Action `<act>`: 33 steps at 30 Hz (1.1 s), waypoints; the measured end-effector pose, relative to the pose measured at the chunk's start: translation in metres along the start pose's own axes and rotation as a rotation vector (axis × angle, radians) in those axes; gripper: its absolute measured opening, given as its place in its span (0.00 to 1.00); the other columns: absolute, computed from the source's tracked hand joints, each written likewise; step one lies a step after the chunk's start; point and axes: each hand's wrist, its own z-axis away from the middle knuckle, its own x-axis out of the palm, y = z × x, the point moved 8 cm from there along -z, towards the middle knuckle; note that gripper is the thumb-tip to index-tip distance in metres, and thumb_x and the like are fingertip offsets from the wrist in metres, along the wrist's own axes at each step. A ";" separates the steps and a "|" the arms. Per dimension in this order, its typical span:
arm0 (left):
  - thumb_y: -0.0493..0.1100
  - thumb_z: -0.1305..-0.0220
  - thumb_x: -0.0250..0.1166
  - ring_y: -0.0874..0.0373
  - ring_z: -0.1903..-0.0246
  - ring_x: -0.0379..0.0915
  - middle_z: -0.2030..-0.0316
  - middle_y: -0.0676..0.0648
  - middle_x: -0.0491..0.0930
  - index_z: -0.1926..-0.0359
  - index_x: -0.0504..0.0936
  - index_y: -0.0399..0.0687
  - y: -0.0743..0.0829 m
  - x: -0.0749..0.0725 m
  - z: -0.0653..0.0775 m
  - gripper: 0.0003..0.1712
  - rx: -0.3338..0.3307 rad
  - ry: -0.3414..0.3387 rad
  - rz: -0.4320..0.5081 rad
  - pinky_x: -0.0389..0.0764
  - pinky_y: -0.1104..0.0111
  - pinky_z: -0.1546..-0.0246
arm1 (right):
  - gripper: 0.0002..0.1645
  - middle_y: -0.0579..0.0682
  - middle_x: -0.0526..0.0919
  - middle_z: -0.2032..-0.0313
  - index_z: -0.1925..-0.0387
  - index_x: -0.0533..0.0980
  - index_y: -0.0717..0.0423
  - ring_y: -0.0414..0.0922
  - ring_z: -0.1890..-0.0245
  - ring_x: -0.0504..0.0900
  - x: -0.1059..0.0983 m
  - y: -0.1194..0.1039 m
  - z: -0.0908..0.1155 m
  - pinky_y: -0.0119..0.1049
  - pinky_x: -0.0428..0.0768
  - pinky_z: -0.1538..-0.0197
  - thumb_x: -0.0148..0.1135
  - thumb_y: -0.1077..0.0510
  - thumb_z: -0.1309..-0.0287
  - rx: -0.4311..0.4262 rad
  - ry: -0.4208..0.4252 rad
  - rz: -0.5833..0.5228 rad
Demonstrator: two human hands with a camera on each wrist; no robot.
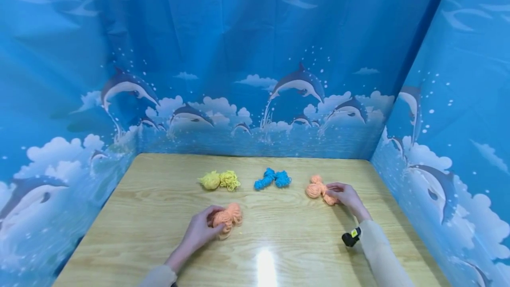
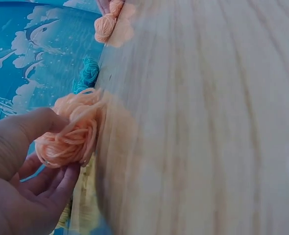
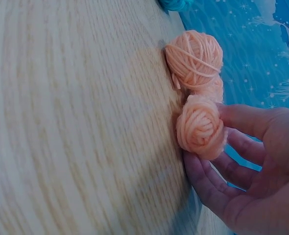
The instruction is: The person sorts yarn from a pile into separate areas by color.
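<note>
My left hand grips a loosely wound peach yarn ball at the front left of the table. In the left wrist view the thumb lies over the strands of this yarn ball, and the other fingers curl beneath it. Over on the right, my right hand pinches a small peach yarn ball between thumb and fingers, low at the tabletop. Against it sits a rounder peach yarn ball, with more peach yarn behind.
Yellow yarn balls lie at the back left of the wooden table. Blue yarn bundles are at the back middle. Blue dolphin-print curtains rise along the table's back and sides. A black device is on my right wrist.
</note>
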 end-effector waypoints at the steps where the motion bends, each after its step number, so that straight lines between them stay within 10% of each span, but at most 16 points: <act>1: 0.28 0.51 0.75 0.48 0.58 0.85 0.54 0.38 0.86 0.50 0.84 0.41 0.000 0.000 -0.001 0.24 -0.003 0.005 0.015 0.86 0.71 0.58 | 0.28 0.67 0.81 0.45 0.38 0.72 0.73 0.37 0.65 0.79 0.000 0.000 0.000 0.32 0.81 0.65 0.62 0.56 0.29 -0.001 -0.002 -0.002; 11: 0.26 0.49 0.75 0.46 0.54 0.83 0.55 0.39 0.85 0.51 0.84 0.37 0.016 -0.007 -0.012 0.22 0.021 0.032 0.174 0.86 0.69 0.54 | 0.27 0.67 0.80 0.45 0.38 0.72 0.73 0.36 0.64 0.79 0.002 -0.001 0.002 0.31 0.81 0.64 0.62 0.57 0.29 0.006 0.008 -0.020; 33: 0.29 0.45 0.74 0.47 0.49 0.82 0.51 0.43 0.85 0.48 0.85 0.42 0.072 -0.009 -0.045 0.21 0.124 -0.036 0.167 0.85 0.65 0.49 | 0.26 0.64 0.82 0.47 0.40 0.74 0.72 0.34 0.65 0.79 0.001 0.000 0.001 0.30 0.80 0.64 0.63 0.57 0.30 0.007 0.021 -0.013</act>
